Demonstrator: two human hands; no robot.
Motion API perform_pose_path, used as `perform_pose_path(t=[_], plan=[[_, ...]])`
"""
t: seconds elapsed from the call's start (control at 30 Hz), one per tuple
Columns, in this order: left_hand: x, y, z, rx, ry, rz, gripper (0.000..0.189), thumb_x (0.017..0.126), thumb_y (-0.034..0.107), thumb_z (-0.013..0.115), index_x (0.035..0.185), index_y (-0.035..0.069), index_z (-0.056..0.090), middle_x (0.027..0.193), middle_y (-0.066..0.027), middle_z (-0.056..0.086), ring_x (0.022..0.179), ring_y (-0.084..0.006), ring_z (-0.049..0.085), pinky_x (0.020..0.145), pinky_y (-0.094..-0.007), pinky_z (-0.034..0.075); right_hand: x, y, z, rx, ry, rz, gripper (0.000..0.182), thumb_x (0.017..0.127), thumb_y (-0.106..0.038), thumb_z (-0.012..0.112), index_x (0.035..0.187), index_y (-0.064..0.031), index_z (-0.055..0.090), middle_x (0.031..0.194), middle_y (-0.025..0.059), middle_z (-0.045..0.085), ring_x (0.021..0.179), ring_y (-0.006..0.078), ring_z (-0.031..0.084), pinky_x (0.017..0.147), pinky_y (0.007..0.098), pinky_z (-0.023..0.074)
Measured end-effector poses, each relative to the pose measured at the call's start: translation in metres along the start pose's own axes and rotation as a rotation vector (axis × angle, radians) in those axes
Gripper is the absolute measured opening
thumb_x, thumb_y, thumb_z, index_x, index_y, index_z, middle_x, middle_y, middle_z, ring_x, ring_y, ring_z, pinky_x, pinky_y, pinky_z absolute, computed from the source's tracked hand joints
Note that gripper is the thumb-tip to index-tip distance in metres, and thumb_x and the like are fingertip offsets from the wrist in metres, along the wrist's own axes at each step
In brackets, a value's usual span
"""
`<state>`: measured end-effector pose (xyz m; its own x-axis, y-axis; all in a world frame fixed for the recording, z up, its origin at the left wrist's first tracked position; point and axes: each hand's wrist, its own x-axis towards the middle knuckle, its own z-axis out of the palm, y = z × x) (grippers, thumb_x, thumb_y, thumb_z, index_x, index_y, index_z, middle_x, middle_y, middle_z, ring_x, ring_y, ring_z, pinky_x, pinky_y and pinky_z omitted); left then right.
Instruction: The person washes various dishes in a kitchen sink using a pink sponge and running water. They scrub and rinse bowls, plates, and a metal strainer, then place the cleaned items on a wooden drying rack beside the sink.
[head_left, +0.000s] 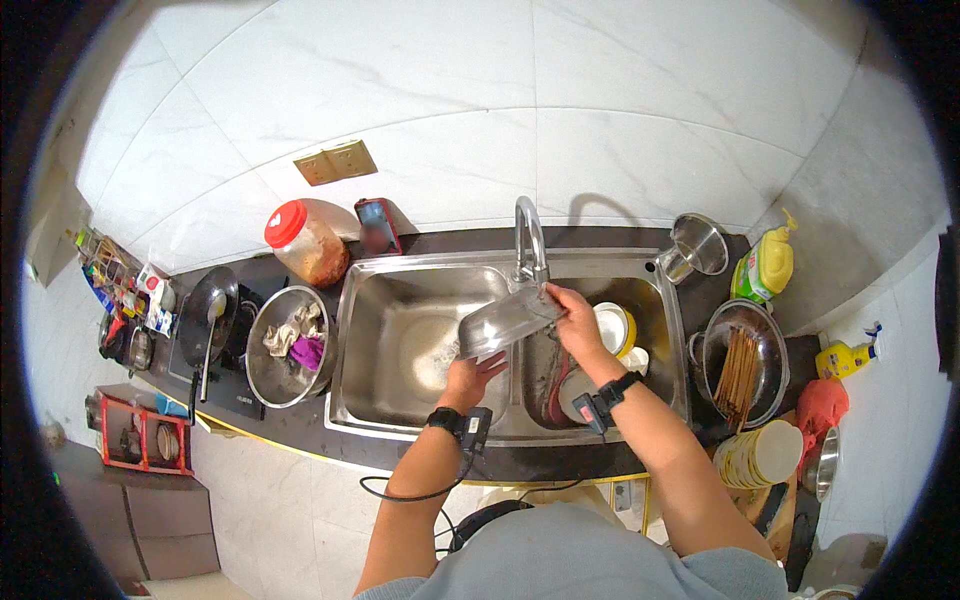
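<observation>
A shiny grey bowl (510, 324) is tilted on its side over the divider of the steel double sink (420, 268); whether it is metal or clear glass I cannot tell. My right hand (581, 324) grips its right end, just below the curved faucet (530, 232). At the lower left edge, my left hand (469, 384) supports it with some fingers spread beneath. In the right basin lie a yellow-and-white bowl (613, 328), a small white dish (635, 360) and a red-rimmed bowl (574, 394), partly hidden by my right forearm. The left basin shows wet marks on its floor.
Left of the sink stand a steel basin of cloths (289, 384), a red-lidded jar (311, 244) and a wok (206, 315). On the right are a colander holding chopsticks (735, 375), stacked bowls (757, 454), a detergent bottle (765, 262) and a steel cup (697, 244). A cable hangs by my left forearm.
</observation>
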<state>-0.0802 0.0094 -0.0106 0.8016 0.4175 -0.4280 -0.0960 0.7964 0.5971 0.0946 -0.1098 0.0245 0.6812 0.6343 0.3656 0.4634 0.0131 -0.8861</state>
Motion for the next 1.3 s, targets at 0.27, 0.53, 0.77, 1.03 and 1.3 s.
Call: perform_pose_path(t=[0.27, 0.53, 0.77, 1.03, 1.3], plan=[[0.044, -0.032, 0.058, 0.179, 0.157, -0.062, 0.031, 0.085, 0.019, 0.036, 0.112, 0.005, 0.031, 0.103, -0.0154, 0.044, 0.081, -0.0287, 0.054, 0.068, -0.041, 0.049, -0.039, 0.055, -0.075, 0.096, 0.074, 0.342, 0.041, 0.075, 0.005, 0.043, 0.115, -0.0035, 0.046, 0.102, 0.008, 0.054, 0.078, 0.0115, 0.051, 0.071, 0.0212, 0.0389], [0.061, -0.026, 0.09, 0.366, 0.135, -0.081, 0.029, 0.086, 0.024, 0.037, 0.11, 0.008, 0.033, 0.102, -0.0145, 0.044, 0.084, -0.031, 0.053, 0.066, -0.0425, 0.048, -0.052, 0.041, -0.087, 0.267, 0.234, 0.504, 0.036, 0.077, -0.002, 0.047, 0.113, -0.0037, 0.047, 0.092, 0.0058, 0.055, 0.077, 0.0114, 0.051, 0.068, 0.0249, 0.0424], [0.031, -0.012, 0.067, 0.252, 0.22, 0.054, 0.022, 0.085, 0.016, 0.039, 0.106, 0.009, 0.035, 0.103, -0.0133, 0.046, 0.089, -0.0288, 0.051, 0.074, -0.0432, 0.047, -0.048, 0.023, -0.058, -0.01, 0.059, 0.311, 0.042, 0.073, 0.002, 0.049, 0.114, -0.0039, 0.044, 0.103, 0.0092, 0.054, 0.093, 0.0163, 0.052, 0.076, 0.0254, 0.041], [0.033, 0.003, 0.015, 0.251, 0.09, 0.18, 0.032, 0.083, 0.015, 0.045, 0.113, 0.017, 0.034, 0.108, -0.004, 0.048, 0.093, -0.0214, 0.05, 0.069, -0.0368, 0.047, -0.045, 0.0, -0.029, -0.129, 0.041, 0.11, 0.041, 0.075, -0.003, 0.049, 0.116, -0.0059, 0.042, 0.098, 0.0157, 0.055, 0.092, 0.0279, 0.053, 0.075, 0.03, 0.0416], [0.023, 0.002, -0.021, 0.289, -0.108, 0.139, 0.035, 0.081, 0.025, 0.047, 0.114, 0.016, 0.039, 0.115, -0.0014, 0.043, 0.102, -0.0198, 0.045, 0.077, -0.0325, 0.042, -0.078, -0.024, -0.02, -0.195, 0.066, 0.201, 0.037, 0.076, -0.008, 0.051, 0.112, -0.0062, 0.044, 0.092, 0.0156, 0.056, 0.085, 0.0287, 0.054, 0.071, 0.034, 0.0425]])
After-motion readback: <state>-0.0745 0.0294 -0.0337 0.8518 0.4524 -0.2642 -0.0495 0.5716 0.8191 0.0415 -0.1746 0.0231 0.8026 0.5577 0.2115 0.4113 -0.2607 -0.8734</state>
